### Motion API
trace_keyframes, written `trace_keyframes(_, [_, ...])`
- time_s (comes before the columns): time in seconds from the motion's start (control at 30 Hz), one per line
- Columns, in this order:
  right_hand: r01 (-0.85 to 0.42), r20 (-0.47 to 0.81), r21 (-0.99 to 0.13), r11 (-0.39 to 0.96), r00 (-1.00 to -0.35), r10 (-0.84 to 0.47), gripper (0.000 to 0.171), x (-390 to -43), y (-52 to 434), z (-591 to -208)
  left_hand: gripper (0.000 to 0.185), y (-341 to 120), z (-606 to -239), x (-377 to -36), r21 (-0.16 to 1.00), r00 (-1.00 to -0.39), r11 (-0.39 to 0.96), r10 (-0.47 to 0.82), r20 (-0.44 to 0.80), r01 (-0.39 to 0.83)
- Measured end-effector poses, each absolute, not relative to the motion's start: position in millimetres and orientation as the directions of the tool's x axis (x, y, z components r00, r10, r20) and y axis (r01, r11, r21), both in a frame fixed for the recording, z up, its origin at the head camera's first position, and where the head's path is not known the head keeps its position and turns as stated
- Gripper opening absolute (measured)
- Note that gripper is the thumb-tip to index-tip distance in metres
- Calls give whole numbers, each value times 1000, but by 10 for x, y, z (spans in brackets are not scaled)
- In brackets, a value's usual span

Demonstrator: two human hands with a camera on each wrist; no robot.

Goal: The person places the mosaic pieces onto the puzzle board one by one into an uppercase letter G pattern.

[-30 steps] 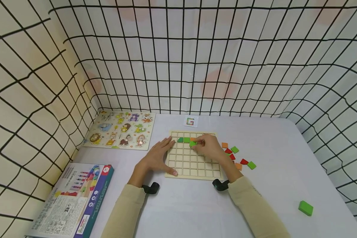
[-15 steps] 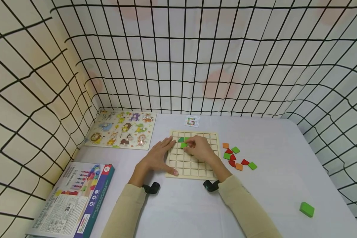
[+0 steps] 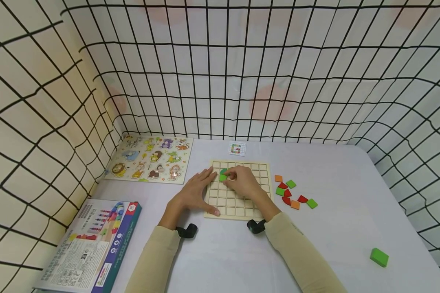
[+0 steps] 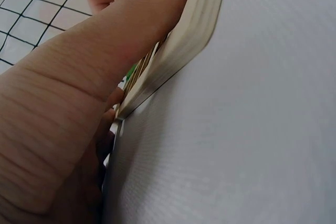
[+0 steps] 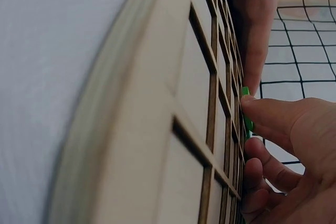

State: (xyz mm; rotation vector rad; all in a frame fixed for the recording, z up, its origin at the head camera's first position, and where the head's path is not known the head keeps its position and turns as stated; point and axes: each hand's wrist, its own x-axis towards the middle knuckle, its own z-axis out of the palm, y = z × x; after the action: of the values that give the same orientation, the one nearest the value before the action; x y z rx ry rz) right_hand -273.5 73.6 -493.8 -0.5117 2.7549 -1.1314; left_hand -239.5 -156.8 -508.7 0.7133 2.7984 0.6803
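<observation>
A wooden grid board (image 3: pixel 238 209) lies on the white table. My left hand (image 3: pixel 194 193) rests along its left edge with thumb and fingers spread; in the left wrist view the thumb (image 4: pixel 121 35) lies against the board's side. Over the upper left cells, my right hand (image 3: pixel 243 181) pinches a green square tile (image 3: pixel 223 178) between thumb and fingertips. The right wrist view shows the green tile (image 5: pixel 247 114) at the thumb tip, low against the grid. Just above it sits a darker green curved tile (image 3: pixel 224 171). The right hand hides the cells to the right of these tiles.
Loose green, red and orange tiles (image 3: pixel 287 193) lie right of the board. A small pattern card (image 3: pixel 237 148) is behind it. An animal puzzle board (image 3: pixel 150 158) and a box (image 3: pixel 88 244) stand at left. A green block (image 3: pixel 379 257) lies far right. Black netting (image 3: pixel 225 81) surrounds the table.
My right hand has moved left across the board with the green tile, from the third or fourth column to just below the curved tile. The left hand has stayed put.
</observation>
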Motion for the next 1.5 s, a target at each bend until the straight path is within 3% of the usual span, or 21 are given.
trace_keyframes(0.8, [-238, 40, -754, 612, -947, -319, 26, -2693, 894, -4897, 140, -1560, -5107, -2409, 468, -871, 786, 486, -64, 404])
trace_keyframes(1.5, [-148, 60, -720, 678, -987, -151, 26, -2464, 1985, -4870, 140, -1564, -5069, -2370, 489, -865, 767, 500, -47, 416])
